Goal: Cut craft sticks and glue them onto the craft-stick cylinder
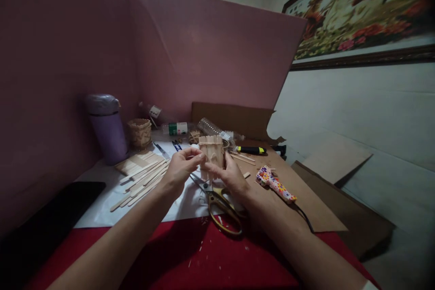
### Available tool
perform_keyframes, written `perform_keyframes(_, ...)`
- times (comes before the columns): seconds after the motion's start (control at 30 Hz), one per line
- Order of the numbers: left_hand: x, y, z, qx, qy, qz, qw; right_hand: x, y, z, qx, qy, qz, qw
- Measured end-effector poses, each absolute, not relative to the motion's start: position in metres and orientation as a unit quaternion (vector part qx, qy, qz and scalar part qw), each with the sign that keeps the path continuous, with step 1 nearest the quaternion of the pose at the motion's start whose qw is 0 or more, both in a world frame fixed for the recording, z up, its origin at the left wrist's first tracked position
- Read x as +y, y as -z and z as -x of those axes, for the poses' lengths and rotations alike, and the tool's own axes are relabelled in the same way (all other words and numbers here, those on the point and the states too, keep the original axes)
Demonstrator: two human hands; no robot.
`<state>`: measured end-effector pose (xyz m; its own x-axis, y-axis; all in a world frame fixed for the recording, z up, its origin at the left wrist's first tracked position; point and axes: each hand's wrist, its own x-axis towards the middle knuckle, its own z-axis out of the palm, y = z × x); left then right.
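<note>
My right hand [234, 176] is wrapped round a small cup made of upright craft sticks [211, 149], with a cord band near its top. At the cup's left side, my left hand [185, 165] has thumb and forefinger pinched together; whatever is between them is too small to make out. Gold-handled scissors [224, 208] lie just below both hands, blades partly hidden. Loose craft sticks [146, 181] are spread on white paper [98, 217] left of my left hand. A flower-patterned glue gun [275, 183] rests on cardboard [316, 213] to the right.
A purple tumbler [108, 131] and a second small cup [140, 133] stand at the back left. Plastic bottles [212, 129] lie at the back. A yellow-and-black cutter [251, 150] is behind my right hand. A dark flat object [61, 213] sits at the left edge.
</note>
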<state>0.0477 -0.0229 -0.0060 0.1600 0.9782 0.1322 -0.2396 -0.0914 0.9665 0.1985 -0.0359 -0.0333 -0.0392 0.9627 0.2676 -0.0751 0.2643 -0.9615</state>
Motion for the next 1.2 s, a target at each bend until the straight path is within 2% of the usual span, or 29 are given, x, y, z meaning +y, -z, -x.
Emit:
perform_keyframes(0.2,-0.028,0.019,-0.052,0.335,-0.55,-0.492,0.586,-0.05,0.046,-0.195,-0.547,-0.475,0.359,0.588)
perform_keyframes(0.53,-0.037,0.022,-0.055,0.341,-0.547,-0.503,0.575,-0.05,0.051,-0.197,-0.543,-0.465,0.403,0.571)
perform_keyframes(0.8,-0.038,0.021,-0.057,0.346,-0.577,-0.521,0.525,-0.05,0.048,-0.196,-0.564,-0.457,0.378,0.575)
perform_keyframes(1.2,-0.036,0.022,-0.056,0.343,-0.571,-0.537,0.518,-0.052,0.049,-0.196,-0.549,-0.482,0.373,0.572)
